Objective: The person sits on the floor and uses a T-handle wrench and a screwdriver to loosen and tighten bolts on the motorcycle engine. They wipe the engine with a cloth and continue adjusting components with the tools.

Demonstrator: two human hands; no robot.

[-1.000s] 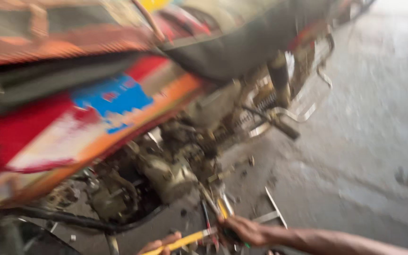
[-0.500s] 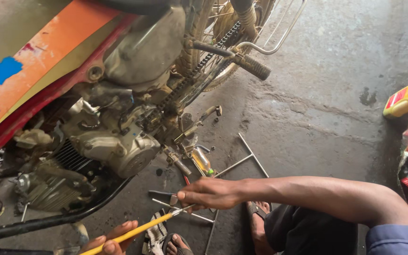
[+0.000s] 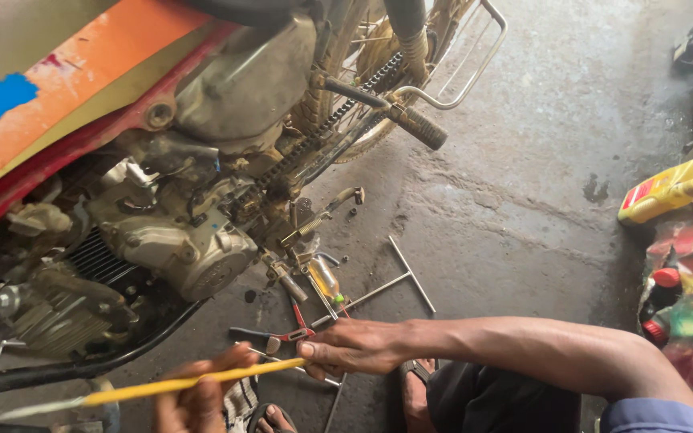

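My right hand (image 3: 354,346) reaches across low over the concrete floor and pinches the right end of a long yellow rod-like tool (image 3: 186,385). My left hand (image 3: 198,397) at the bottom edge grips the same tool near its middle. The tool's left end is blurred. Just beyond my right hand lie red-handled pliers (image 3: 282,333), a T-handle wrench (image 3: 391,285) and a small yellow-handled screwdriver (image 3: 326,281). The motorcycle engine (image 3: 178,240) and its chain (image 3: 322,128) sit above the hands.
The motorcycle's red and orange tank (image 3: 50,96) fills the upper left. A footpeg (image 3: 419,127) juts out to the right. A yellow oil bottle (image 3: 663,191) lies at the right, with red-capped bottles (image 3: 661,297) beside a colourful cloth. My sandalled feet (image 3: 270,417) are at the bottom.
The view has dropped from the tank towards the engine and floor. My right hand has slid a little lower along the yellow tool; both hands still hold it.
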